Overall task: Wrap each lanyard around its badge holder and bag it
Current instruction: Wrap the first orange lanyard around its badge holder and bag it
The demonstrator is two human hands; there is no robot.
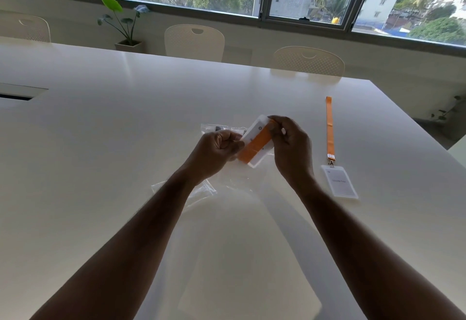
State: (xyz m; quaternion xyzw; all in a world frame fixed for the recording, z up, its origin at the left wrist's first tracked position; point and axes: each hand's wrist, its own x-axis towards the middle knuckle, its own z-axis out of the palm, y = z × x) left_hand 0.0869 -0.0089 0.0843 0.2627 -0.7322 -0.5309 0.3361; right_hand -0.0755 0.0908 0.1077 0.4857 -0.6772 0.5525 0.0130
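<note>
Two-handed grip [290,140] around flat white badge holder [254,130], orange-ribboned.

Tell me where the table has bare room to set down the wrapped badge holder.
Bare: the wide stretch left of the left hand, up to the table cutout, and the far side toward the chairs. Crowded: clear bags lie under both hands; the stretched orange lanyard and its badge holder take the right.

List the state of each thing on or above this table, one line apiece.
Held badge holder: lifted off the table, orange lanyard wound around it.
Left hand: closed, gripping the holder's left edge.
Right hand: pinching the wrapped lanyard at the holder's upper end.
Second lanyard: laid out straight, unwrapped, clipped to its badge holder.
Plastic bags: flat on the table, apparently empty.
</note>
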